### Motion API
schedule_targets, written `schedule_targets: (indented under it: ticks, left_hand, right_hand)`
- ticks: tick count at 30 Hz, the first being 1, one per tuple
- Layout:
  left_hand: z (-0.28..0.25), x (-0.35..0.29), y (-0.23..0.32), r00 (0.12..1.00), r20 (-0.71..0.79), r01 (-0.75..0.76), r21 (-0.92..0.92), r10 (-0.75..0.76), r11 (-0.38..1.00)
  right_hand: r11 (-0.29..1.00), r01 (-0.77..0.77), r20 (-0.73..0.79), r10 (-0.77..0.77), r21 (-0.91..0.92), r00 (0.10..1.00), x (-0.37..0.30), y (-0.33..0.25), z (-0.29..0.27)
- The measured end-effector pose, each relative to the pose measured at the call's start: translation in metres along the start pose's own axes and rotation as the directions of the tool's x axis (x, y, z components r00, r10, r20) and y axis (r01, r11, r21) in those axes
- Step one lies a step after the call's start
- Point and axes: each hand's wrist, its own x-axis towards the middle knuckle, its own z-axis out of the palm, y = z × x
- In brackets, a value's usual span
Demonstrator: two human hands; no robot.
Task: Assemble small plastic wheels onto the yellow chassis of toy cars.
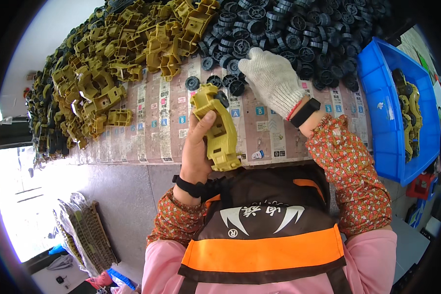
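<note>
My bare left hand grips an olive-yellow plastic toy vehicle body, held tilted over the near edge of the table. A black wheel sits at the far end of that body. My right hand, in a white knitted glove, is at the near edge of a heap of black plastic wheels. Its fingers are curled together beside a few loose wheels; what they hold, if anything, is hidden under the glove.
A large heap of olive-yellow vehicle bodies covers the table's left and far left. The tabletop has a printed covering. At the right stands a blue bin with several bodies inside. Wrapped stacked parts stand at the lower left.
</note>
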Motion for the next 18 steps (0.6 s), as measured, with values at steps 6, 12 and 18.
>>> schedule_targets:
  ticks: [6,12,18]
  left_hand:
    - [0.002,0.002,0.006,0.993,-0.056,-0.106,-0.020,0.105,0.994]
    - [0.020,0.009,-0.004,0.973,-0.084,-0.216,-0.001,0.216,0.976]
    - [0.027,0.009,-0.010,0.947,-0.090,-0.307,0.039,0.310,0.951]
  right_hand:
    - [0.856,-0.216,0.041,0.224,0.470,0.974,-0.034,-0.021,-0.035]
    - [0.473,-0.421,0.268,0.358,0.774,0.895,-0.087,-0.067,-0.062]
    - [0.527,-0.359,0.152,0.396,0.770,0.906,-0.105,-0.075,-0.061]
